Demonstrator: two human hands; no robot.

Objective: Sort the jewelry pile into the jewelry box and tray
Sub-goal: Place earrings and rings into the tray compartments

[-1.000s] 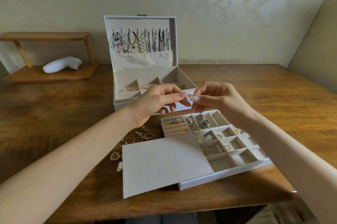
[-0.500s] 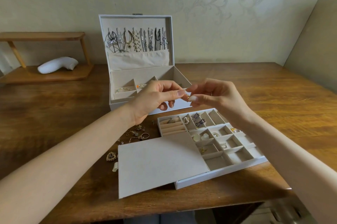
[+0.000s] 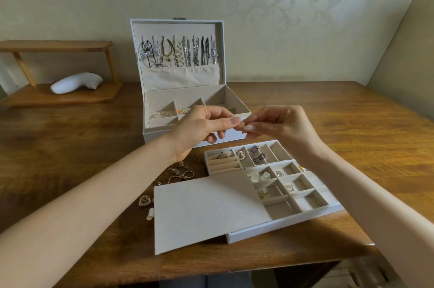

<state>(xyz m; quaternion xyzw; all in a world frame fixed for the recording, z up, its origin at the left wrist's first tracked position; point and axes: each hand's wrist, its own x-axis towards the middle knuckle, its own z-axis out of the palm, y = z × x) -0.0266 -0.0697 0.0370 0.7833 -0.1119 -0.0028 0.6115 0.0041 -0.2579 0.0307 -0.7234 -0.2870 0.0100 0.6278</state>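
- Together, the left hand (image 3: 202, 128) and the right hand (image 3: 279, 125) meet fingertip to fingertip in the air above the middle of the table (image 3: 70, 147), in front of the jewelry box (image 3: 150, 136).
- Both hands pinch one small gold piece (image 3: 243, 124) between thumb and forefinger. The other fingers are curled in, and the piece is too tiny to tell what kind it is.
- The jewelry box stands toward the far edge with its lid upright. Necklaces (image 3: 180, 55) hang in a row inside the lid above a fabric pocket.
- Two bracelets (image 3: 162, 114) lie in the box's front left compartments.
- The tray (image 3: 281, 224) sits near the front edge, turned at an angle. A flat beige cover (image 3: 206, 212) lies across its left part.
- In the tray's uncovered compartments:
  - a ring (image 3: 220, 155) on the roll section at the far left corner
  - pearl earrings (image 3: 242, 155) in the slot beside it
  - dark pieces (image 3: 257, 155) in the next slots
  - pale shell pieces (image 3: 259, 176) nearer the middle
- The jewelry pile (image 3: 178, 171) is scattered on the wood just left of the tray, under the left wrist. A heart-shaped piece (image 3: 144, 201) lies apart from it, closer to the front edge.
- At the far left corner stands a wooden shelf (image 3: 58, 97) with a white object (image 3: 75, 83) on its lower board.
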